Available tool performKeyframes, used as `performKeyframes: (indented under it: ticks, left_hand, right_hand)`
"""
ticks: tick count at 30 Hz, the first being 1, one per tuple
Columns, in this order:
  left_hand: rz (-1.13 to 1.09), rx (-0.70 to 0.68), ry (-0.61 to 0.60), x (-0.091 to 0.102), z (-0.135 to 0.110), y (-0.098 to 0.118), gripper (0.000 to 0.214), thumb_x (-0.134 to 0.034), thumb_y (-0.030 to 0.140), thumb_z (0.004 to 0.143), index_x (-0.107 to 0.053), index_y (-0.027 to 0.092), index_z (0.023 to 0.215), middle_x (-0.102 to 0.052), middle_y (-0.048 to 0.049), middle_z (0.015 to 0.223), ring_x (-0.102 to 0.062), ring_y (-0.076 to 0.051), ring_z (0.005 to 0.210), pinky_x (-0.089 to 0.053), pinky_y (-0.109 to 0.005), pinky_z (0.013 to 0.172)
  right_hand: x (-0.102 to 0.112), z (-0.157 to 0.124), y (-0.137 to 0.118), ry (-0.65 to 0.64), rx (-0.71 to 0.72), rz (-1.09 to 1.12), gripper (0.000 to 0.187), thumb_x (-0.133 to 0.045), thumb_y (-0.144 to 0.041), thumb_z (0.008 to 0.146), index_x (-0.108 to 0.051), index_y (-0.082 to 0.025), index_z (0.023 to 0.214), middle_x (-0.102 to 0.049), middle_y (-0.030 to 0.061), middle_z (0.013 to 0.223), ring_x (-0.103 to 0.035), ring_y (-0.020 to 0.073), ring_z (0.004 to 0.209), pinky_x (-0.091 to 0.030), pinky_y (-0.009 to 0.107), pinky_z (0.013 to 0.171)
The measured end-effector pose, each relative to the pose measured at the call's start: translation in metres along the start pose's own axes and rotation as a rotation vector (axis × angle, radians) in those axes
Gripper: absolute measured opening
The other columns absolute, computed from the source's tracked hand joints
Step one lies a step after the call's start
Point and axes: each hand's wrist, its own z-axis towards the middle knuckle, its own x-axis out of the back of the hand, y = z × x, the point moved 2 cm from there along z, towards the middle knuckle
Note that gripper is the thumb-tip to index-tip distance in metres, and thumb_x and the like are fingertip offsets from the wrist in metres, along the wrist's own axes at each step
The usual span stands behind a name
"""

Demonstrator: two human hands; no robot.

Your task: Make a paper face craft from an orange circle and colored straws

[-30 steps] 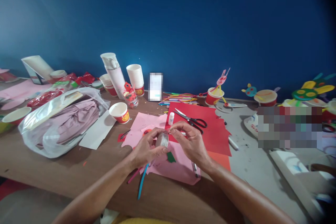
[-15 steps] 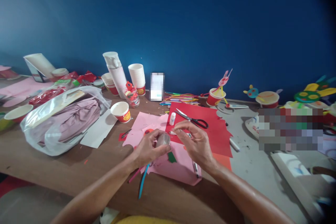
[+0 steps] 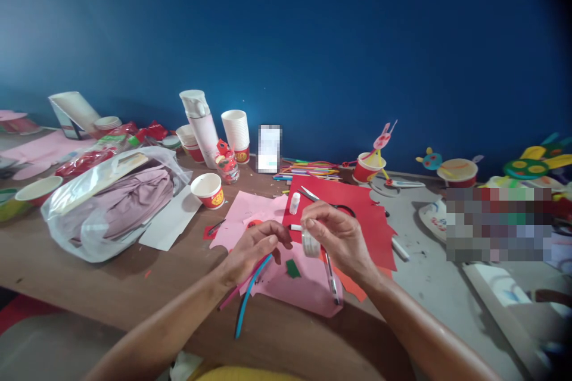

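A roll of clear tape hangs from the pinched thumb and fingers of my right hand, above the pink and red paper. To its left, my left hand has loosely bent, parted fingers and nothing visible in them. Below the hands lies pink paper with a green scrap and a pen. Scissors, partly covered by my right hand, rest on red paper beside a small white bottle. Blue and dark pink pipe cleaners stick out under my left wrist.
On the left are a plastic bag with cloth inside and a paper cup. A flask, stacked cups, a phone and several pipe cleaners line the wall. Decorated cups stand toward the right.
The tape roll has passed from my left hand to my right hand. My left fingers have come off it, and the roll now hangs further right.
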Motion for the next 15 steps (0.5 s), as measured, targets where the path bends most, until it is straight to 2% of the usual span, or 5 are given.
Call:
performKeyframes:
  ticks: [7,11,15]
  left_hand:
    - [0.183,-0.001,0.096,0.009,0.004,0.014,0.020,-0.061,0.033,0.079,-0.063,0.014,0.086,-0.058,-0.0048,0.085,-0.052,-0.015,0.079,-0.043,-0.024,0.066]
    - [0.171,0.084,0.103,0.004,0.002,0.011,0.020,-0.064,0.033,0.077,-0.063,0.013,0.083,-0.058,-0.0019,0.076,-0.052,-0.012,0.070,-0.039,-0.023,0.065]
    - [0.112,0.149,0.077,-0.005,-0.002,0.007,0.022,-0.066,0.035,0.075,-0.063,0.014,0.079,-0.058,-0.0005,0.072,-0.051,-0.011,0.068,-0.038,-0.024,0.067]
  right_hand:
    - [-0.002,0.000,-0.012,-0.196,0.145,-0.160,0.009,-0.057,-0.019,0.084,-0.065,-0.020,0.081,-0.063,0.0038,0.080,-0.058,0.0154,0.075,-0.046,0.029,0.070]
    - [-0.004,-0.003,-0.014,-0.276,0.176,-0.189,0.010,-0.057,-0.018,0.084,-0.066,-0.020,0.085,-0.065,0.0044,0.080,-0.059,0.0150,0.076,-0.046,0.029,0.070]
    - [-0.006,-0.006,-0.014,-0.301,0.180,-0.163,0.010,-0.056,-0.018,0.085,-0.066,-0.020,0.085,-0.065,0.0043,0.081,-0.059,0.0148,0.076,-0.047,0.028,0.070]
